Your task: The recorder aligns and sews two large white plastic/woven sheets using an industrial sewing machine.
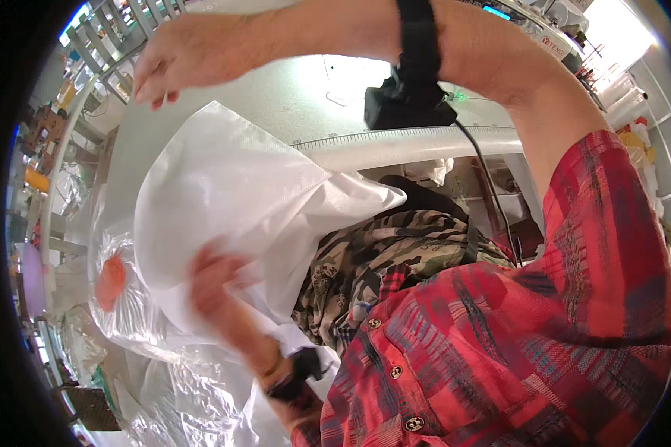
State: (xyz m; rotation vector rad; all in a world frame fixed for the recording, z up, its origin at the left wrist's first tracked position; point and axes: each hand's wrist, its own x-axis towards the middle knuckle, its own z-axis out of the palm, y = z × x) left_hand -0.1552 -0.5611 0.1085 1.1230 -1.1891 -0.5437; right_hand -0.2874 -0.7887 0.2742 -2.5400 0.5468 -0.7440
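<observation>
A large piece of white woven cloth [201, 171] lies over the pale table and drapes down to my lap. My left hand [220, 279] is over the lower part of this cloth, smeared by motion, so its fingers and any contact are unclear. High at the left, my right hand [160, 71] hangs above the table beyond the cloth's pointed corner, after my forearm crosses the top of the view. Its fingers are loosely bent and apart, with nothing visible in them.
A ruler scale runs along the front edge of the table [417, 141]. At upper right stands a machine [544, 33] with a blue display. Clear plastic sheeting [201, 387] and an orange-red patch [110, 281] are at left. A metal rack [115, 37] borders the far left.
</observation>
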